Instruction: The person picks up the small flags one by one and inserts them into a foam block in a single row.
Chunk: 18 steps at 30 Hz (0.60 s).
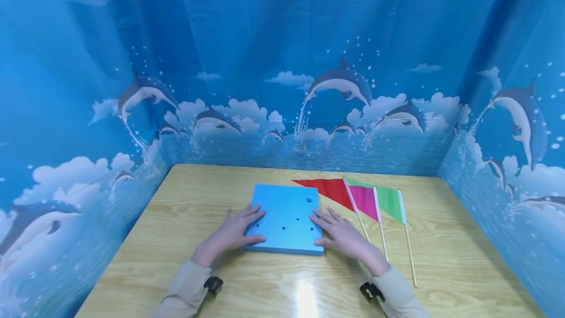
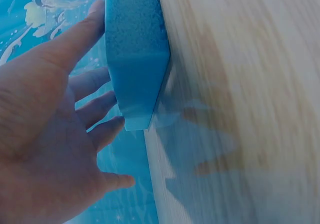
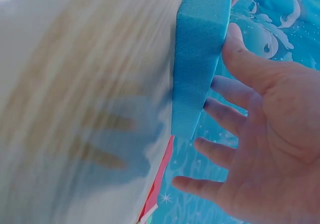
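A thick blue foam block (image 1: 282,205) with several small holes and one larger hole near its far right corner lies flat on the wooden table. Over its left edge reaches my left hand (image 1: 234,232), thumb and fingertips touching the top. My right hand (image 1: 342,233) rests in the same way on the right edge. In the left wrist view the fingers are spread and fairly straight beside the block's side face (image 2: 135,59). The right wrist view shows the other hand's fingers spread too, with the thumb on the block's upper edge (image 3: 200,59). Neither hand grips anything.
Right of the block lie three pennants on thin wooden sticks: a red flag (image 1: 331,190), a magenta flag (image 1: 365,202) and a green flag (image 1: 389,201). The right forearm overlaps two of the sticks. A dolphin-print curtain (image 1: 273,151) surrounds the table (image 1: 176,220) at the back and sides.
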Tool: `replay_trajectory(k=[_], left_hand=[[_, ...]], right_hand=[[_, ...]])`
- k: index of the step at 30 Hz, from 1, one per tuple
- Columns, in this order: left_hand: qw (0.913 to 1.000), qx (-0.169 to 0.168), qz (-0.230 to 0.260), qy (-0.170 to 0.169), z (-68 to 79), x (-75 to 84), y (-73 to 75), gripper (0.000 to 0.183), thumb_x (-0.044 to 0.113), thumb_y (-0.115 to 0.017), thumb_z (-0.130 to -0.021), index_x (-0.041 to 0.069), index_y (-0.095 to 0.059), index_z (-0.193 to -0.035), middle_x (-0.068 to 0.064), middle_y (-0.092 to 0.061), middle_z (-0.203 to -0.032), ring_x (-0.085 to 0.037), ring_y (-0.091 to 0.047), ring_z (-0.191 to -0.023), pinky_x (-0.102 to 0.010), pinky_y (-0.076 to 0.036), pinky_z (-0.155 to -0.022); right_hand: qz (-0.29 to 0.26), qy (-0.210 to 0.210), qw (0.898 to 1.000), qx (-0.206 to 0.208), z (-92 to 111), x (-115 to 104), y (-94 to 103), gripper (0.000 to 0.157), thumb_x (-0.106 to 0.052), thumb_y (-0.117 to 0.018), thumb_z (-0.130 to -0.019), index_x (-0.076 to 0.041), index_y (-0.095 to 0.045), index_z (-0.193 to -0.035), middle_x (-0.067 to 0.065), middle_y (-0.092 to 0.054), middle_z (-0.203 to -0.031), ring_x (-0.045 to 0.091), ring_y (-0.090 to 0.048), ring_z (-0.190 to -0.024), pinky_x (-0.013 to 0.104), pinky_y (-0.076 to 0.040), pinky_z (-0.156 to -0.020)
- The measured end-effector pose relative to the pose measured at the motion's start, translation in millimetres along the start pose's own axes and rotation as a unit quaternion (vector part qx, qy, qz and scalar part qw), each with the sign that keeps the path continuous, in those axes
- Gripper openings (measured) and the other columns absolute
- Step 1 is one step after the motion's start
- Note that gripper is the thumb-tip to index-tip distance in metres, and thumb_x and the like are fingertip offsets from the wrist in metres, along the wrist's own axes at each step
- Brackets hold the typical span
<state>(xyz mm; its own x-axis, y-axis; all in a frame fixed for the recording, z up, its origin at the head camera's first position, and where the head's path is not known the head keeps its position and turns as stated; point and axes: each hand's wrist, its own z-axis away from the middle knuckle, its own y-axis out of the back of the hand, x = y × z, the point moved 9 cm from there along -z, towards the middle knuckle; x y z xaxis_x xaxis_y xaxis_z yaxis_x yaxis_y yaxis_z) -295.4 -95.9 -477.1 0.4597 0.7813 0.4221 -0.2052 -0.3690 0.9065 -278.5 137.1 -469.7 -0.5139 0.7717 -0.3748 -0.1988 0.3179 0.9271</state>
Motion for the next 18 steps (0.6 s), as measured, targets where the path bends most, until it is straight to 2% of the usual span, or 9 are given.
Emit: replay_trajectory(k=[7,14,18], left_hand=[[0.9999,-0.012,-0.003,-0.012,-4.7,12.6,-7.3,0.077,0.060,-0.055,-0.080,0.021,-0.032,-0.143,-0.001,-0.022,-0.152,-0.027,-0.018,-0.140,-0.069,-0.005,-0.102],[0.9995,-0.019,-0.002,-0.025,-6.4,27.1,-13.8,0.077,0.059,-0.055,-0.081,0.020,-0.033,-0.143,-0.002,-0.022,-0.151,-0.027,-0.019,-0.139,-0.070,-0.004,-0.101],[0.9993,-0.021,-0.004,-0.030,-8.1,34.7,-16.5,0.077,0.059,-0.055,-0.081,0.020,-0.032,-0.143,-0.002,-0.022,-0.151,-0.026,-0.019,-0.139,-0.070,-0.004,-0.101]], right_hand=[[0.013,0.019,1.000,0.008,11.7,5.4,6.1,0.067,-0.041,-0.057,-0.088,-0.011,-0.033,-0.143,0.011,-0.028,-0.149,0.043,-0.017,-0.136,0.063,-0.025,-0.101],[0.014,0.008,1.000,-0.004,23.7,12.9,8.1,0.068,-0.041,-0.058,-0.087,-0.010,-0.034,-0.143,0.011,-0.030,-0.148,0.043,-0.019,-0.136,0.059,-0.027,-0.102],[0.016,0.016,1.000,0.000,30.1,15.3,11.1,0.068,-0.041,-0.058,-0.087,-0.007,-0.036,-0.141,0.013,-0.031,-0.147,0.045,-0.020,-0.134,0.059,-0.027,-0.102]])
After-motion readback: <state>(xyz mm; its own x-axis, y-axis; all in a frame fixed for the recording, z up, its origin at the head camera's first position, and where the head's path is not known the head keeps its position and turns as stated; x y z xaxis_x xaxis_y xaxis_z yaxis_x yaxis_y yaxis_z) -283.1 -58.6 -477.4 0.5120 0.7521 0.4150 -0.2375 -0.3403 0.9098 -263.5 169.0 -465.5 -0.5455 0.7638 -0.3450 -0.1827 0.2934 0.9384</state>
